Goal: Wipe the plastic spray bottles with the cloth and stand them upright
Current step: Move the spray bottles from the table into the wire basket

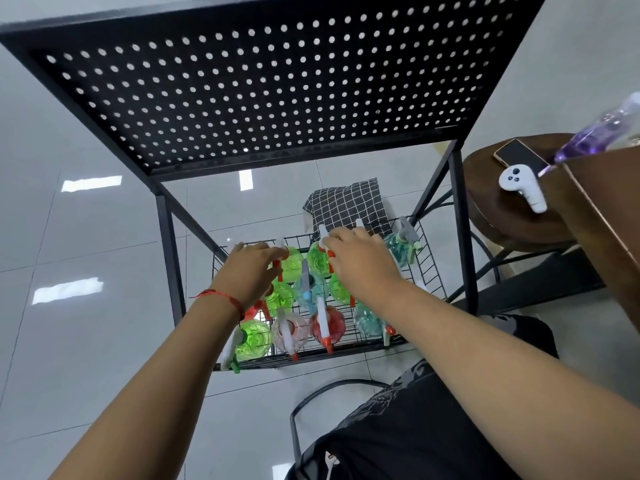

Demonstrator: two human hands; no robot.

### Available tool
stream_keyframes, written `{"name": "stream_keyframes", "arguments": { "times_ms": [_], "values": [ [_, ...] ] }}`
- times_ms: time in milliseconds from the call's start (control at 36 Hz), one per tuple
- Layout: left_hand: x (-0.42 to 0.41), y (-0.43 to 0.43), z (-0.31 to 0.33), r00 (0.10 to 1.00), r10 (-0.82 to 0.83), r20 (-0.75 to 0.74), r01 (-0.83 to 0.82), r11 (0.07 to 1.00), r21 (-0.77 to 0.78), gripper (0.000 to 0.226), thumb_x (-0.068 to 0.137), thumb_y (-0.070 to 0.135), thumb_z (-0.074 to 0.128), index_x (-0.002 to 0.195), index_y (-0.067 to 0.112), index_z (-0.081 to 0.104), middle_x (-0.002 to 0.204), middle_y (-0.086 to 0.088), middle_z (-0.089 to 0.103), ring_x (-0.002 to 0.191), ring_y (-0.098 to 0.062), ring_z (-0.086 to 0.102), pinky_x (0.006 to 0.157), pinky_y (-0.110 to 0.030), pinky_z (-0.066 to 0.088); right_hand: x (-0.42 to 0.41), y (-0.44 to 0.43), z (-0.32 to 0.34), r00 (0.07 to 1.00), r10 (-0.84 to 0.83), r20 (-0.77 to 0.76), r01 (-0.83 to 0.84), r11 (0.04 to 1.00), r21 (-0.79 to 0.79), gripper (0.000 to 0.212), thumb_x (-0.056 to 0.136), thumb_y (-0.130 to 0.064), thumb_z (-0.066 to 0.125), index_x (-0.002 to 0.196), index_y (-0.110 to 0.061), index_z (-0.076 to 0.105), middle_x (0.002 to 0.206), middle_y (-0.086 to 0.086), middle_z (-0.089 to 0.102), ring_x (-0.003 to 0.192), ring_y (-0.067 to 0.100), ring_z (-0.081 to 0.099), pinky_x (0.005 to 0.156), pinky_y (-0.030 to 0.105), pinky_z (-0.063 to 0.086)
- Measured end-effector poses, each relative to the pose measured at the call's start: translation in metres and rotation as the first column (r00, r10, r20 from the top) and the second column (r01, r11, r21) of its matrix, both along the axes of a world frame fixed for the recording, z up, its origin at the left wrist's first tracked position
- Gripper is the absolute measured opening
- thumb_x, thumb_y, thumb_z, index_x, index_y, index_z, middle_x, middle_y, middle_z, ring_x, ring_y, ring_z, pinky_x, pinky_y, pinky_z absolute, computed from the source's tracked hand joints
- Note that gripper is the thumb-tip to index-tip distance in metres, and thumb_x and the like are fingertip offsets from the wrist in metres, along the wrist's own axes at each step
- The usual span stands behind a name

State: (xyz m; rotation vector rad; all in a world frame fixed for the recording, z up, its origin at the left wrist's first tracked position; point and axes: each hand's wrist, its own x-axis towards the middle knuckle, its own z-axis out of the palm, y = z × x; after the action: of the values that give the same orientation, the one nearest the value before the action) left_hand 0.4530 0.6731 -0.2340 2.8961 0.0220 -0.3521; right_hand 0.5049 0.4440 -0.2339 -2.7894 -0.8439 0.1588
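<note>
left hand (252, 271), right hand (360, 263) in wire basket (431, 271); fingers curled over green bottles (294, 261), grip unclear. risk: toppling packed neighbours (327, 323).

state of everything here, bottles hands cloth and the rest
coloured plastic spray bottles: upright in the black wire basket
left hand: on a green bottle at its sprayer head, grip unclear
right hand: over back-row sprayer heads, grip hidden
black-and-white checked cloth: bunched at the basket's far edge
purple spray bottle: tilted in the brown cardboard box
dark smartphone: flat on the round wooden stool, screen off
</note>
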Motion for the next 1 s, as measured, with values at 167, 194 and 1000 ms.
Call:
{"name": "stream_keyframes", "arguments": {
  "times_ms": [167,194,1000],
  "values": [
    [0.003,-0.001,-0.005,0.999,-0.010,0.039,0.012,0.999,-0.046,0.034,0.106,0.030,0.067,0.139,0.024,0.070,0.125,-0.005,0.074,0.115,-0.032,0.065,0.109,-0.044,0.043,-0.038,0.001,0.008,0.999,0.021,-0.043,-0.016,0.994,0.105,0.041,0.106,-0.019,0.052,0.146,-0.026,0.059,0.145,-0.007,0.058,0.132,0.017,0.050,0.114,0.042,0.039],
    [0.003,-0.001,-0.005,0.999,-0.007,0.041,0.009,0.999,-0.049,0.033,0.106,0.030,0.067,0.138,0.023,0.071,0.125,-0.005,0.074,0.115,-0.033,0.065,0.107,-0.042,0.044,-0.046,0.001,0.010,0.998,0.032,-0.053,-0.025,0.993,0.118,0.038,0.107,-0.021,0.051,0.144,-0.026,0.060,0.141,-0.007,0.060,0.129,0.016,0.051,0.113,0.042,0.041],
    [-0.069,0.023,0.006,0.996,0.027,-0.082,-0.030,0.999,-0.028,0.054,0.104,0.040,0.067,0.153,0.025,0.053,0.154,0.003,0.058,0.136,-0.022,0.058,0.122,-0.048,0.038,-0.112,0.035,-0.009,0.928,0.374,-0.010,-0.370,0.913,-0.171,0.047,0.099,-0.051,0.059,0.139,-0.026,0.065,0.138,-0.009,0.067,0.129,0.022,0.057,0.121,0.059,0.032]
  ]
}}
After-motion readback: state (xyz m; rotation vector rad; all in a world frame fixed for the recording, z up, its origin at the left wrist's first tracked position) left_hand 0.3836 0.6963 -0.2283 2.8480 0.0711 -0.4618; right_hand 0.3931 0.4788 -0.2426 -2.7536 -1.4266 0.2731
